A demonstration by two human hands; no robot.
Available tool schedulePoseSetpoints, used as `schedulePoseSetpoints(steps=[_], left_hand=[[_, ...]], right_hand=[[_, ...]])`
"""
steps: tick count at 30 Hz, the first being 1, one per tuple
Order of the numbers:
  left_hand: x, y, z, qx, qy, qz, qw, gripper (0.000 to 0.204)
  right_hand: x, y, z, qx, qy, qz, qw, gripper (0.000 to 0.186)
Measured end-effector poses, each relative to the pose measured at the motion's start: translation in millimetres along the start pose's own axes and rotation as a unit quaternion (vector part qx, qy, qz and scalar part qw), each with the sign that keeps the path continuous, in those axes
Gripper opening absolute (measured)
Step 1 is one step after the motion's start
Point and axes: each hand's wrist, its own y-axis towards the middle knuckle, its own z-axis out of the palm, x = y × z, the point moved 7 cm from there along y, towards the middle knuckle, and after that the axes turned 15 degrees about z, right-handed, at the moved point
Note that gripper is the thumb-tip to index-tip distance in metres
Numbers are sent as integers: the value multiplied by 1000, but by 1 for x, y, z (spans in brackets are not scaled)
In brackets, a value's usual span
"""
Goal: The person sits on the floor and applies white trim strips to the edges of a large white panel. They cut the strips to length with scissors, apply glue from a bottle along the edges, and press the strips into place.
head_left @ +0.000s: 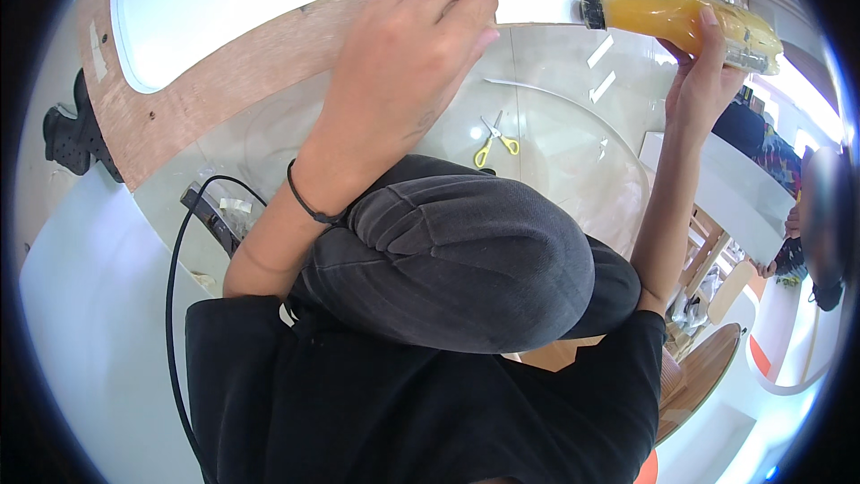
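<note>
While the right hand [700,73] wraps from below around a yellow bottle-shaped object [665,21] with a black collar, thumb laid along its near side, a flat white strip [539,8] runs from that collar to the left hand [419,31], along the outer edge of a plywood border [224,81]. The left fingers are curled nearly closed; I cannot tell whether they pinch the strip. Yellow-handled scissors [494,133] lie below, blades parted.

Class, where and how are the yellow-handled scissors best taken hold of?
Probably by the yellow loops of the scissors, coming from the picture's lower side: the loops lie nearest there, while the spread blades point away.
</note>
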Motion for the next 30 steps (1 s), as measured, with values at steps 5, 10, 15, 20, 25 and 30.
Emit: schedulePoseSetpoints(steps=[5,10,15,20,25,30], left_hand=[[4,0,1,-26,-1,-5,1000,22],[3,-3,0,-19,-10,1,1000,22],[4,0,-3,-52,-28,7,998,22],[5,-2,0,-46,-22,-6,999,22],[6,-3,0,-19,-31,-32,999,27],[22,-9,3,11,-148,-147,978,36]], right_hand=[[12,-5,1,-12,-10,-35,999,42],[10,-2,8,25,8,-12,1000,58],[6,1,6,16,-19,11,1000,58],[6,-2,5,-3,-2,-1,1000,49],[38,-25,20,-13,-80,-137,987,44],[59,-71,58,23,-104,-210,972,57]])
